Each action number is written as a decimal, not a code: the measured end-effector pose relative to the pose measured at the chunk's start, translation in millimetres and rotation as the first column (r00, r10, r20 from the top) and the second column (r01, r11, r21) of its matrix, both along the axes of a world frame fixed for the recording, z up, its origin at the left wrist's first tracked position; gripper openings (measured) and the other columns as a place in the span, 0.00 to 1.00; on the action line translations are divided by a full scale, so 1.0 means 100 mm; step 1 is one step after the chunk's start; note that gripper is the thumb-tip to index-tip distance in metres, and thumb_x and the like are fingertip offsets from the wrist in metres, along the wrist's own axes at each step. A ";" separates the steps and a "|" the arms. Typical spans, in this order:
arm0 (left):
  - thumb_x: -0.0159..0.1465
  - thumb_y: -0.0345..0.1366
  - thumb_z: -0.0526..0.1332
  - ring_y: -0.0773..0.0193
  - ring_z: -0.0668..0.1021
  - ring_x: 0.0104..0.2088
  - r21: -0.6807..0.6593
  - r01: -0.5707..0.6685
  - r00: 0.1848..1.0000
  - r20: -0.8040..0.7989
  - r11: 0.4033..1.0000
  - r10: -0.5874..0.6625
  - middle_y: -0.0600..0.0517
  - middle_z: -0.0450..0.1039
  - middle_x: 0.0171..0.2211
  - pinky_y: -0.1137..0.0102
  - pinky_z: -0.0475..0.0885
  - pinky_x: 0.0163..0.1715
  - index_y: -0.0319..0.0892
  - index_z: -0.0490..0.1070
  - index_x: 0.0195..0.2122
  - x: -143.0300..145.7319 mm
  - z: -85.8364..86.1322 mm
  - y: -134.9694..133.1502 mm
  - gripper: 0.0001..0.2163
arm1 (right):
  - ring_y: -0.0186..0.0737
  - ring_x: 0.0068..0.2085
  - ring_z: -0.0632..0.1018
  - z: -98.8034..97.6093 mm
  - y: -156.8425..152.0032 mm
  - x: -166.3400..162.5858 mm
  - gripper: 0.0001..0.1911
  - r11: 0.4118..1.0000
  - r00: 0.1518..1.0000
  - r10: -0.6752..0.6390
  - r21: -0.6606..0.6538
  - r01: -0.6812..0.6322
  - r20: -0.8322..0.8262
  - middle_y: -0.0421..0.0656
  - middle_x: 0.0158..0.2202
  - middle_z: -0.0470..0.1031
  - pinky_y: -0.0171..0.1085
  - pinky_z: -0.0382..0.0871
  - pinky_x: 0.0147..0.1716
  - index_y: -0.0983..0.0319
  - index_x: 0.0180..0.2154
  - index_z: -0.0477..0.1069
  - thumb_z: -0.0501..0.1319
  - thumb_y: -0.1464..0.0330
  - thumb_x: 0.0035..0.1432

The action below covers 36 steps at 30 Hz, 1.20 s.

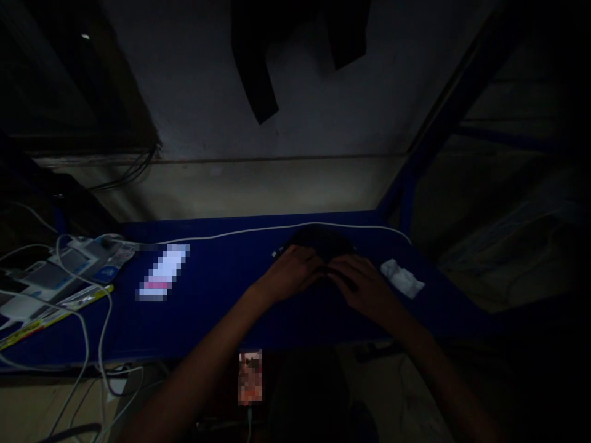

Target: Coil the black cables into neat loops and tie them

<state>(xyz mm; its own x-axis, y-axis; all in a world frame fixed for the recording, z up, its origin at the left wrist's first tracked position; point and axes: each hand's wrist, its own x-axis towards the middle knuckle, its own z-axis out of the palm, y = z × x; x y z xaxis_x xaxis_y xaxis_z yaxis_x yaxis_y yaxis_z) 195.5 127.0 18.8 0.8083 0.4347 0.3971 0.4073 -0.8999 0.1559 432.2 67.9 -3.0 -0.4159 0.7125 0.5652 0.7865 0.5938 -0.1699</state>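
Note:
The scene is very dark. Both my hands rest on a dark rounded object (pixel 323 241) lying on a blue table (pixel 217 307). My left hand (pixel 292 271) lies on its left side with fingers curled onto it. My right hand (pixel 357 280) covers its right side, fingers bent over it. What the dark object is cannot be made out. A thin white cable (pixel 258 229) runs along the table's far edge behind it.
A crumpled white tissue (pixel 401 278) lies right of my right hand. A blurred white item (pixel 164 271) sits to the left. Boxes, papers and white cables (pixel 60 277) crowd the left end. A lit phone (pixel 250 376) lies below. Dark cloth (pixel 258 61) hangs on the wall.

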 end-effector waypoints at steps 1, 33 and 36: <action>0.77 0.42 0.56 0.56 0.77 0.49 -0.002 0.001 1.000 0.006 1.000 -0.001 0.45 0.76 0.48 0.60 0.69 0.54 0.40 0.73 0.54 -0.01 0.00 0.00 0.14 | 0.50 0.53 0.79 -0.01 0.01 0.01 0.11 1.000 1.000 -0.002 0.002 0.002 0.001 0.48 0.52 0.79 0.53 0.69 0.56 0.58 0.53 0.75 0.59 0.68 0.73; 0.66 0.57 0.67 0.71 0.64 0.23 -0.812 -0.097 0.402 0.498 0.576 0.769 0.57 0.63 0.22 0.74 0.55 0.24 0.41 0.68 0.28 -2.23 -0.20 -1.11 0.23 | 0.46 0.37 0.74 -0.19 -0.38 0.25 0.26 0.851 0.718 -0.507 -0.148 0.503 -0.477 0.44 0.35 0.72 0.44 0.69 0.39 0.58 0.41 0.67 0.56 0.41 0.67; 0.67 0.58 0.65 0.73 0.57 0.20 -0.826 -0.015 0.398 0.512 0.563 0.761 0.59 0.55 0.20 0.74 0.49 0.22 0.42 0.61 0.25 -2.26 -0.26 -1.12 0.26 | 0.40 0.29 0.68 -0.12 -0.45 0.24 0.30 0.834 0.676 -0.546 -0.244 0.495 -0.495 0.38 0.25 0.65 0.40 0.61 0.31 0.57 0.28 0.61 0.51 0.41 0.70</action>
